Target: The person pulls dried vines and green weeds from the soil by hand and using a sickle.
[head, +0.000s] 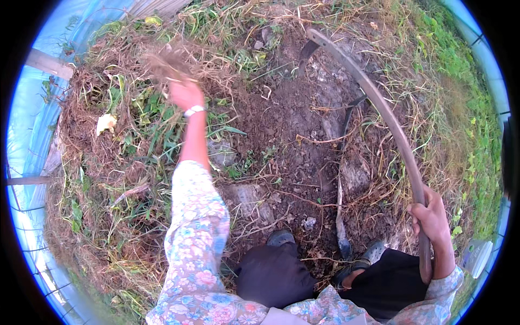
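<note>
My right hand (430, 215) grips the long wooden handle (396, 118) of a hoe near its lower end. The hoe's dark metal blade (307, 53) hangs from the far end, over the bare soil. At the left, my left hand (186, 95) is outstretched and blurred, a white band on its wrist. A clump of dry weeds (168, 65), also blurred, is at its fingers, above a heap of pulled weeds (134, 109). Its fingertips are hidden by the blur and the stalks.
Dark soil (280, 118) with roots and stones (252, 201) lies before my feet in clogs (280, 237). A dark strip of tubing (340, 203) runs across it. Blue sheeting (36, 134) borders the left; green plants (475, 134) grow at the right.
</note>
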Demonstrator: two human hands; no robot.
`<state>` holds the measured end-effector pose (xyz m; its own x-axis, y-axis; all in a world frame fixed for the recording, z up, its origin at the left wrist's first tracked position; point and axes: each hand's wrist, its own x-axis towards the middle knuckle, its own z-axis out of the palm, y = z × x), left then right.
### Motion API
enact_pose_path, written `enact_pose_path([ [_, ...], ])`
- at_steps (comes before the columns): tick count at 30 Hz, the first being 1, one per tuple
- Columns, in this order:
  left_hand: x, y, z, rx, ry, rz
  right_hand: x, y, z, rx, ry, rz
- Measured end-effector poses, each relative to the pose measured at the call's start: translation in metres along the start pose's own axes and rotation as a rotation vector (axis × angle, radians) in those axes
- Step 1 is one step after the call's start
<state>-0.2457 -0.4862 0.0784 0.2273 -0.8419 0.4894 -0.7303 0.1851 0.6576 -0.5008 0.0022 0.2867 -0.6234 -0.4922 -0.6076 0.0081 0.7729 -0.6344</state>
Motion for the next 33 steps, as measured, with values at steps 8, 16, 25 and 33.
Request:
enact_pose_path([
  [8,-0.063,-0.028,0.027,-0.158,-1.162,0.202,-0.003,-0.039,0.011,-0.008,0.052,-0.084],
  [16,-0.030,-0.086,-0.004,0.000,-0.861,0.501,0.007,-0.126,0.019,-0.238,0.271,-0.228],
  [25,-0.047,-0.123,-0.045,0.489,-1.363,0.418,0.068,-0.185,0.056,-0.226,0.027,-0.292],
  [33,-0.022,-0.332,-0.237,0.725,-0.923,0.340,0.149,-0.180,0.112,-0.282,-0.103,-0.275],
])
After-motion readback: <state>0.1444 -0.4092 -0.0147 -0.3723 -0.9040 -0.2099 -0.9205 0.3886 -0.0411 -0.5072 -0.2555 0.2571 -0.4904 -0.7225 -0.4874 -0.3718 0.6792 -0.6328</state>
